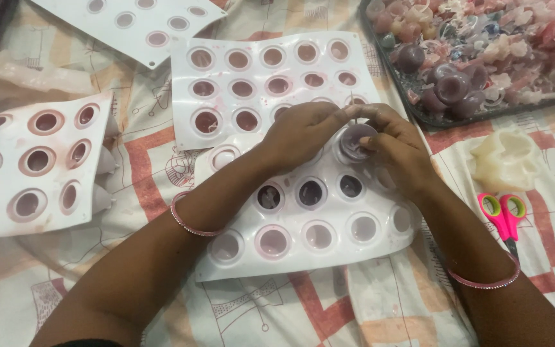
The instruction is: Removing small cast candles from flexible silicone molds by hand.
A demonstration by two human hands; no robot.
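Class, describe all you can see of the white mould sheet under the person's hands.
The white mould sheet is thin, flexible-looking and glossy, with rows of round cavities, some stained pink, three darker purple. It lies on the patterned cloth, overlapping another mould sheet. The left hand and right hand press its upper edge around a purple round piece.

moulds (329, 244): white, pink-stained cups
piece (356, 138): dull purple
scissors (503, 215): pink and green handles
cloth (329, 308): cream, red-orange bands
bangles (191, 225): pink
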